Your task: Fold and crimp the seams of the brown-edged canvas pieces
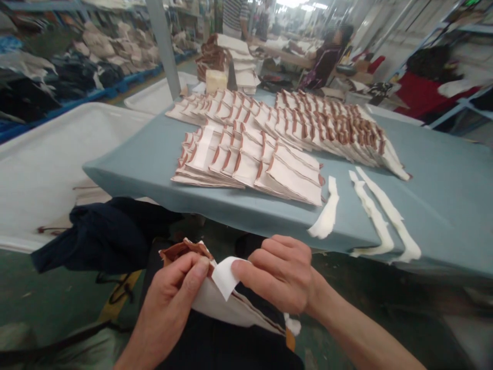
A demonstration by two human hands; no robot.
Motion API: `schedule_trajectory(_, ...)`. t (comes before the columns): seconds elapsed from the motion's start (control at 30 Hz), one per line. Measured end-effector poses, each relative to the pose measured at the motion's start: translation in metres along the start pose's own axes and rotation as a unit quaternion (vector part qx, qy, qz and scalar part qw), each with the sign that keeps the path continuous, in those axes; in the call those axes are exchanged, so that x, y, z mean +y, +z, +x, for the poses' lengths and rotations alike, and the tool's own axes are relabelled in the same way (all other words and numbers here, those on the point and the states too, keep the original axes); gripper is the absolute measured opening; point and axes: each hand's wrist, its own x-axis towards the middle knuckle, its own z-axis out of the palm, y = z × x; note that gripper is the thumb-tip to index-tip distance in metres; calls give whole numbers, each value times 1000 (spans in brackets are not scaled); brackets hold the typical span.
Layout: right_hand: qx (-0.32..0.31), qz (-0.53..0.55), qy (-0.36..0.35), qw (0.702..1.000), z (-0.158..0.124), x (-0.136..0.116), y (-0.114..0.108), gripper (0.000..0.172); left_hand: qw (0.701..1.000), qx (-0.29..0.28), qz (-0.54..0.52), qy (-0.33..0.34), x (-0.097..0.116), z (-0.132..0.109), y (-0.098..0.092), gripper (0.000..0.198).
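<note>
A cluttered workshop spreads behind a blue-covered table point(442, 174), with a seated co-worker point(327, 59) beyond it and a white bin point(96, 128) to the left. Overlapping rows of cream fabric pieces with brown edging point(246, 159) lie across the cover, and ragged white strips point(327, 208) rest near its front edge.

Over the dark-clothed lap, in front of the table, the person has a similar cream fabric piece point(227, 308) with a brown gathered end point(183, 250). The left hand point(173, 298) pinches it narrowly between thumb and forefinger by that end. The right hand point(277, 272) grips a small white tab point(225, 277) between thumb and curled forefinger, the other fingers folded; whether the tab is attached to the piece cannot be told.

The piece looks light and limp, likely sewn in layers, so it should fold and sag rather than slip or break. The thicker edged seam seems the firmest place to hold. The tab appears thin and flexible, probably easy to crease or tear, and best pinched flat near its edge.
</note>
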Motion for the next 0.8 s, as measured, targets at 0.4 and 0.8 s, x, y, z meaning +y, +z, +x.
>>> schedule_trajectory(0.4, -52, 546, 580, 602, -4, -26, 35, 46, 993, 59, 98, 41, -13, 9, -2, 38)
schedule_trajectory(0.8, -156, 562, 595, 552, 7, -28, 35, 54, 996, -29, -85, -11, -5, 11, -8, 30)
